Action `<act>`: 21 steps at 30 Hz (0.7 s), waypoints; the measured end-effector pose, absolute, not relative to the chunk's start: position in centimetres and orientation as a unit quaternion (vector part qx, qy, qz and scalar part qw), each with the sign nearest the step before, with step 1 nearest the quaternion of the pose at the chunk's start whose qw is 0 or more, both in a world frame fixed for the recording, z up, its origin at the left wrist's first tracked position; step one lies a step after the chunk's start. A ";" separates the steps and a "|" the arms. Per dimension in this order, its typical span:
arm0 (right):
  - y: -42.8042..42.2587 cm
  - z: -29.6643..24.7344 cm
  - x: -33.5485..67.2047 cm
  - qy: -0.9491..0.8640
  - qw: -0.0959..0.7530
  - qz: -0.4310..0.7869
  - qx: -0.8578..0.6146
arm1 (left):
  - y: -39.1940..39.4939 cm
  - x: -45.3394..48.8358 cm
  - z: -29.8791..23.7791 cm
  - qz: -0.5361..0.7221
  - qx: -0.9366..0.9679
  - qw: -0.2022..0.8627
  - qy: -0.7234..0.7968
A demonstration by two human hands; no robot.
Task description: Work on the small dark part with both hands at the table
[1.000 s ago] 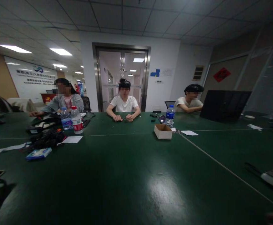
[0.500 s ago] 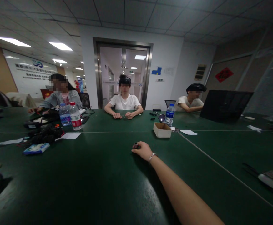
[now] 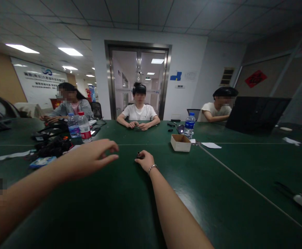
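Holding: right hand [image 3: 145, 160], fingers curled round a small dark thing [image 3: 138, 155], mid-desk [image 3: 218, 180]
Left hand [image 3: 93, 157]: hovering just beside it, fingers loose and open
Around: cardboard box [image 3: 180, 143] just past the right hand, water bottles [image 3: 84, 127] toward the far-left corner, laptop [image 3: 254, 114] at the far right edge

Bare table [image 3: 130, 204] lies open ahead; cardboard box [image 3: 181, 143] and 2 bottles [image 3: 79, 127] flank it.
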State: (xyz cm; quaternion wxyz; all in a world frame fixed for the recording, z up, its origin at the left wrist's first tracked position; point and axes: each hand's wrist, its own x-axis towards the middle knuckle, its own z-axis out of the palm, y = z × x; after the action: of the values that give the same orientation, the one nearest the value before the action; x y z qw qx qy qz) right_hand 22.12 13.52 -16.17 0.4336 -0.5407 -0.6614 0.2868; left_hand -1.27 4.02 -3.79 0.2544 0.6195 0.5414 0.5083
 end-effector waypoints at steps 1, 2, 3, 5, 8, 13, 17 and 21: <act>13.6 -16.2 22.1 -0.667 0.437 0.281 -0.534 | 5.3 0.8 -3.7 0.467 0.665 0.260 0.522; 13.7 -16.2 22.0 -0.673 0.439 0.276 -0.528 | 6.7 3.0 -4.1 0.425 0.709 0.260 0.499; 13.8 -16.2 22.0 -0.679 0.438 0.269 -0.524 | 8.1 5.2 -5.0 0.410 0.729 0.250 0.488; 13.9 -16.1 22.0 -0.693 0.430 0.251 -0.521 | 10.7 8.7 -7.8 0.397 0.742 0.247 0.481; 14.0 -15.8 22.2 -0.707 0.412 0.224 -0.530 | 12.9 10.9 -12.8 0.444 0.727 0.234 0.469; 14.0 -15.7 22.1 -0.719 0.409 0.187 -0.530 | 13.6 9.3 -16.5 0.535 0.621 0.327 0.470; 14.2 -16.0 22.1 -0.715 0.431 0.180 -0.521 | 14.1 8.3 -16.6 0.562 0.568 0.365 0.478; 14.5 -16.4 22.3 -0.694 0.441 0.196 -0.534 | 14.5 8.4 -16.7 0.576 0.552 0.376 0.470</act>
State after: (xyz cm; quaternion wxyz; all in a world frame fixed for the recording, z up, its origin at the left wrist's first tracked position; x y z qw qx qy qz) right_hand 22.30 14.49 -16.41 0.4413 -0.5343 -0.6936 0.1965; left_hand 8.42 14.49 -16.67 0.3764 0.5524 0.4702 0.5763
